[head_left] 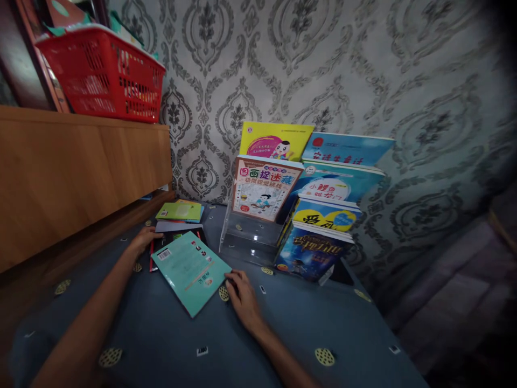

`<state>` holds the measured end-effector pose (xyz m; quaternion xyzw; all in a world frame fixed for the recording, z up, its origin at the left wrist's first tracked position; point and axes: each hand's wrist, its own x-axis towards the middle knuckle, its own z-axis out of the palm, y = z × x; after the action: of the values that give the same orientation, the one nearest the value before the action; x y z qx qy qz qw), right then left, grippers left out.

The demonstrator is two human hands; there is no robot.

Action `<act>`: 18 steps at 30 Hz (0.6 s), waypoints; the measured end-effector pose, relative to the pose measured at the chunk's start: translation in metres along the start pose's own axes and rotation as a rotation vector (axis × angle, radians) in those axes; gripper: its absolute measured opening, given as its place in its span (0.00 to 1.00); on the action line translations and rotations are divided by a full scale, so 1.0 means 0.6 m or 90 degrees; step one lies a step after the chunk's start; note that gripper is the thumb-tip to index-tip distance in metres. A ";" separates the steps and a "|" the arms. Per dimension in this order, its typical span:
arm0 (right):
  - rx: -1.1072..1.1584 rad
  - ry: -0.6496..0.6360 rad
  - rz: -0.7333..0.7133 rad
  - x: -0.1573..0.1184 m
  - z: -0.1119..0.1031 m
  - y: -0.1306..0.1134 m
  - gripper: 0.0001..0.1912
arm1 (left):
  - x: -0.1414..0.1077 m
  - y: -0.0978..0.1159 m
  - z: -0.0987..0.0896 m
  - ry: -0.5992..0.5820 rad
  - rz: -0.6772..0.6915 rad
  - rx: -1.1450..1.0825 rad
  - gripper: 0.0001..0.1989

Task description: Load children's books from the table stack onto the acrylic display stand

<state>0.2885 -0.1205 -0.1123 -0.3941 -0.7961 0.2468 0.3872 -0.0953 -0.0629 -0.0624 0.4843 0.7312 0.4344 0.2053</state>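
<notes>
A teal book (191, 272) lies at an angle on the dark blue cloth, over part of a black book (177, 236) with a red edge. My right hand (243, 296) touches the teal book's right corner, thumb and fingers closed at it. At the black and grey books' left edge is my left hand (143, 240), its fingers curled over that edge. Behind them lies a small pile with a green book (174, 210) on top. A clear stepped rack (246, 241) holds upright books, among them a brown-bordered one (264, 188) and a dark blue one (309, 253).
On the wooden cabinet (84, 178) at the left stands a red basket (109, 75) with things in it. Patterned wallpaper (242, 64) rises behind the rack. The cloth-covered surface (250, 355) has yellow dotted shapes, and its right edge slopes toward a dim area.
</notes>
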 end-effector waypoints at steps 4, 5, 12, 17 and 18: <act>-0.096 -0.043 -0.010 -0.007 0.006 0.000 0.20 | -0.010 -0.012 -0.010 0.015 0.002 -0.230 0.22; -0.126 -0.057 -0.020 -0.009 0.009 0.000 0.21 | -0.006 -0.011 -0.012 0.027 0.008 -0.269 0.23; -0.239 -0.091 -0.062 -0.018 0.018 0.010 0.25 | 0.118 0.035 -0.027 0.123 0.026 -0.356 0.25; -0.258 -0.086 -0.073 -0.021 0.021 0.018 0.24 | 0.216 0.065 -0.014 0.153 0.025 -0.260 0.19; -0.262 -0.086 -0.075 -0.021 0.022 0.020 0.24 | 0.230 0.068 -0.009 0.157 0.027 -0.230 0.18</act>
<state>0.2879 -0.1253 -0.1335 -0.4001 -0.8756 0.0817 0.2581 -0.1391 0.0636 -0.0090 0.3980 0.6509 0.6185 0.1882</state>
